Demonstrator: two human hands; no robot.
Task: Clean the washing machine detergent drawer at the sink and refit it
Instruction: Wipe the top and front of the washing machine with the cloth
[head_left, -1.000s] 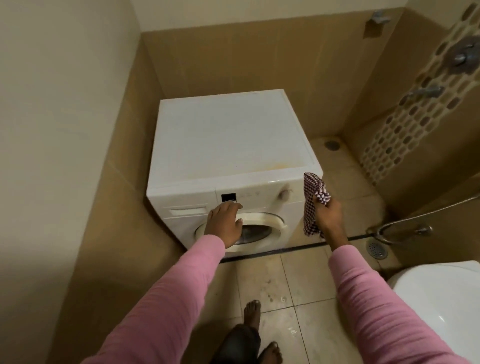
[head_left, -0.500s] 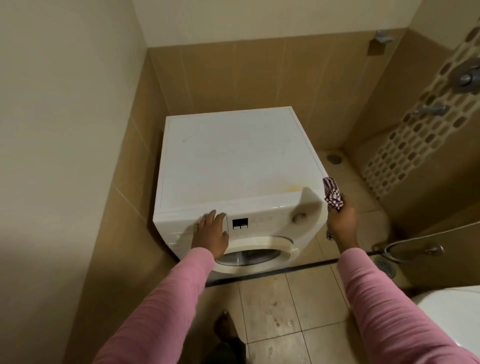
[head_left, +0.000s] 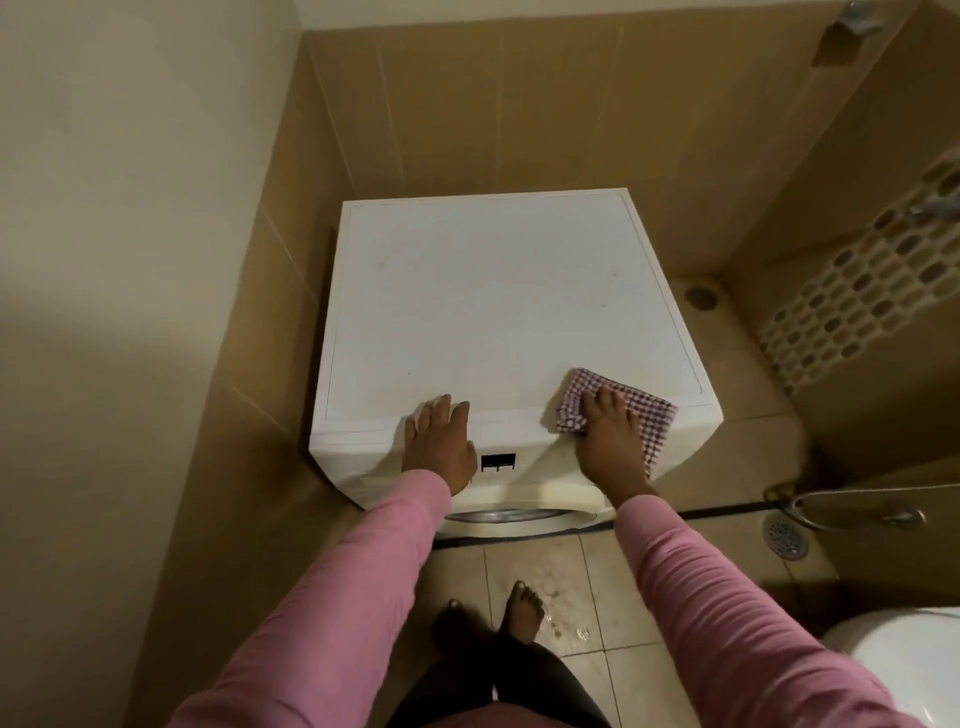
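Observation:
A white front-loading washing machine (head_left: 498, 291) stands in the corner of a tiled bathroom. My left hand (head_left: 440, 441) lies flat with straight fingers over the front top edge, above the detergent drawer front (head_left: 358, 460), which sits closed in the panel's left part and is mostly hidden by the hand and sleeve. My right hand (head_left: 610, 441) presses a checked purple-and-white cloth (head_left: 647, 415) flat onto the machine's top at its front right corner. A small dark display (head_left: 497, 461) shows between the two hands.
A tiled wall runs close along the machine's left side. To the right lie a floor drain (head_left: 785, 537), a hose with a metal fitting (head_left: 852, 506) and a white toilet (head_left: 914, 665). My bare feet (head_left: 522, 610) stand on the tiled floor before the door (head_left: 509, 514).
The view rose above the machine. My right hand brought the cloth from beside the right corner onto the top. My left hand moved up from the door rim to the front top edge.

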